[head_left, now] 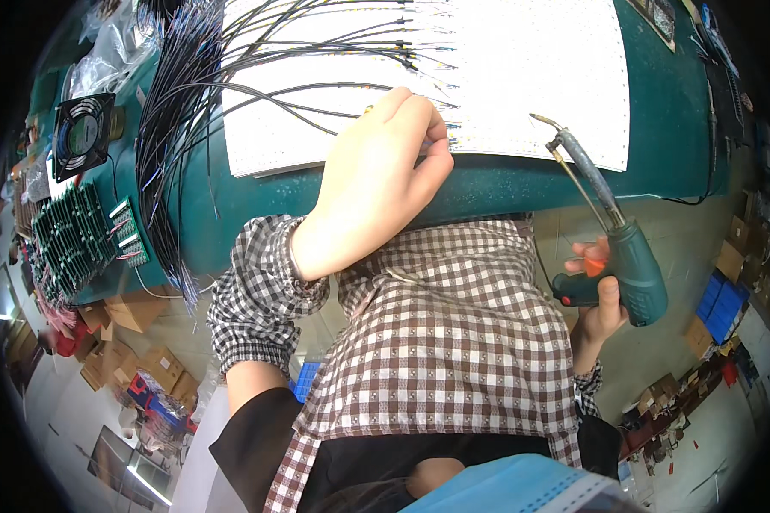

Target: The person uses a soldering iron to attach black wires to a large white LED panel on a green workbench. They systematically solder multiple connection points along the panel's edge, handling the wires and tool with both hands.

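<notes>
My left hand [376, 179] rests over the near edge of white paper sheets [539, 77], thumb and fingers closed round the end of a black cable [312, 129]. Thin coloured wire ends [453, 141] poke out beside the fingertips; the grip itself is partly hidden by the hand. More black cables [351, 53] lie across the sheets, their stripped ends in a row pointing right. At the right, my right hand [603, 312] is wrapped round the handle of a green soldering gun [640, 274]. Its bent metal tip [543, 119] hangs above the paper, apart from the wires.
A thick bundle of black cables [175, 128] drapes over the green tabletop [488, 184] on the left. Beside it are a black fan [84, 135], stacked green circuit boards [68, 244] and clear plastic bags [107, 64]. Cardboard boxes [162, 368] stand on the floor.
</notes>
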`<control>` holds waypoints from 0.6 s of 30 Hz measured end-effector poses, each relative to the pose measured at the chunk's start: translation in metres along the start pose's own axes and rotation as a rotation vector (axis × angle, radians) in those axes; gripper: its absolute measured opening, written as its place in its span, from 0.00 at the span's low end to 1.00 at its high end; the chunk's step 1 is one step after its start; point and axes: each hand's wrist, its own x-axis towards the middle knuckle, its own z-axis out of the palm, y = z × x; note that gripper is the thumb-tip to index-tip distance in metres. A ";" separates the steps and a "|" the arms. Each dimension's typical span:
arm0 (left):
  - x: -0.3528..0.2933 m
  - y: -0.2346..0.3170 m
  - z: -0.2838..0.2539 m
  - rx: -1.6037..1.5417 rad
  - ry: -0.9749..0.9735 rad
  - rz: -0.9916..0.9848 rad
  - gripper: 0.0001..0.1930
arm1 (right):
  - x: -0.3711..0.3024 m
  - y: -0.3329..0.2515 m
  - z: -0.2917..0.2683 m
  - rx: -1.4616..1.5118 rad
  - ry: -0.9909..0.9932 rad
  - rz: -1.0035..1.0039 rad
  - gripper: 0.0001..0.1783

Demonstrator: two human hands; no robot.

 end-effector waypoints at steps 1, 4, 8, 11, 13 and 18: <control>0.000 0.000 0.000 -0.001 0.003 0.000 0.06 | 0.000 0.000 0.001 0.005 0.006 0.005 0.30; 0.002 0.003 -0.003 -0.051 -0.040 -0.045 0.06 | -0.002 -0.004 0.003 0.009 0.039 0.064 0.34; 0.001 0.001 -0.001 0.024 -0.016 0.003 0.06 | -0.003 -0.006 0.006 0.022 0.052 0.105 0.37; 0.001 0.001 0.001 0.077 0.009 0.036 0.05 | -0.002 -0.003 0.004 -0.011 -0.005 0.032 0.32; 0.001 0.000 0.001 0.083 0.004 0.047 0.05 | -0.003 -0.004 0.006 -0.008 -0.002 0.033 0.32; 0.000 0.001 0.001 0.118 0.001 0.052 0.05 | -0.006 -0.003 0.005 0.029 0.046 0.105 0.37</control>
